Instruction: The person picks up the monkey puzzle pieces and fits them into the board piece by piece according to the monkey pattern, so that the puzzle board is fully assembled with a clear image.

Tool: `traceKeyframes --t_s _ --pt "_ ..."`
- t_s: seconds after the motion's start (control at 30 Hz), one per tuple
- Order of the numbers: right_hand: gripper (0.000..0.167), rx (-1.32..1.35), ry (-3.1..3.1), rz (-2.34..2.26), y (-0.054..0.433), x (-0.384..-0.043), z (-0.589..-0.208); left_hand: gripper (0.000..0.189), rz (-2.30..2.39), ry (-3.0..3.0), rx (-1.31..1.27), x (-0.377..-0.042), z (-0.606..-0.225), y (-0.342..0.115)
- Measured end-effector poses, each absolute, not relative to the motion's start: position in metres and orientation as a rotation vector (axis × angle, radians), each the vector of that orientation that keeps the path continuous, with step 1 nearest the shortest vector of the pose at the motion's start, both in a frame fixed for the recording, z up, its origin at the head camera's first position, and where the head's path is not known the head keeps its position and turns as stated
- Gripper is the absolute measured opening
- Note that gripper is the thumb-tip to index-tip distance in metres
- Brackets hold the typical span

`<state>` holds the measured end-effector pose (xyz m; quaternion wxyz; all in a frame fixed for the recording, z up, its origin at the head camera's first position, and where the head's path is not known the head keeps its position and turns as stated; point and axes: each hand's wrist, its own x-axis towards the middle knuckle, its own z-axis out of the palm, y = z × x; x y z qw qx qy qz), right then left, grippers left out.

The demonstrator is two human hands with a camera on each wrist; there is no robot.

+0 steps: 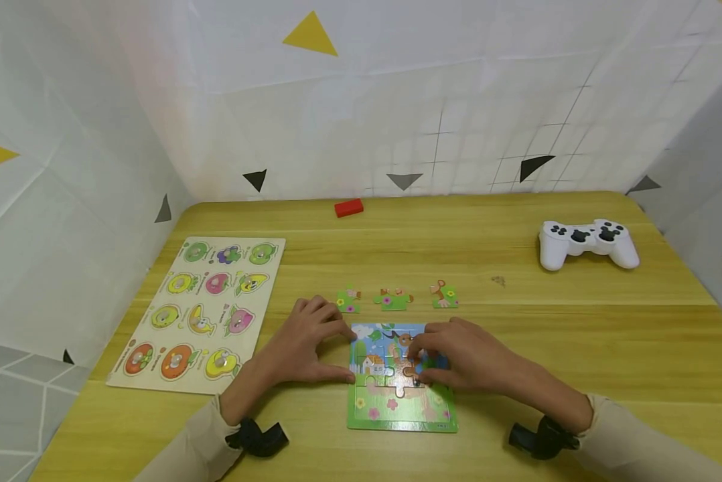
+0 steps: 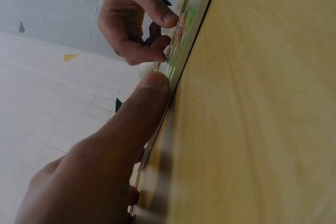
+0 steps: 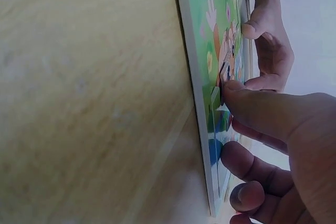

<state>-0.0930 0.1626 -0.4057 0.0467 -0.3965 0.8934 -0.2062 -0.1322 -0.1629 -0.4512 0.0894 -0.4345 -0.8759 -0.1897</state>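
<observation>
A square jigsaw puzzle board (image 1: pixel 397 425) with a green border and a cartoon picture lies on the table in front of me. My left hand (image 1: pixel 303 345) rests at its left side, thumb and forefinger touching the edge. Over the board's right half, my right hand (image 1: pixel 463 351) pinches a puzzle piece (image 1: pixel 404 369) between thumb and fingers, low against the picture. Its fingertips partly cover that piece; the right wrist view shows the thumb (image 3: pixel 236 90) on it. Assembled pieces fill the upper part, with a house (image 1: pixel 373 365) among them.
Three loose green puzzle pieces (image 1: pixel 394 300) lie in a row beyond the board. To the left is a wooden fruit puzzle (image 1: pixel 210 318). A red block (image 1: pixel 349 207) sits at the table's back edge, and a white game controller (image 1: pixel 587 242) at the back right.
</observation>
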Motion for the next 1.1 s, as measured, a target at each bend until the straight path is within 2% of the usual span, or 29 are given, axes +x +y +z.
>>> traceKeyframes --t_s 0.37,1.1 --pt "0.01 -1.295 2.672 -0.675 0.1612 -0.0949 -0.4072 0.057 -0.568 -2.61 -1.29 -0.1319 -0.4508 -0.1631" --pt "0.007 -1.278 2.61 -0.717 0.1597 -0.1013 -0.4076 0.056 -0.583 -2.6 -1.3 -0.1322 -0.4502 -0.1627"
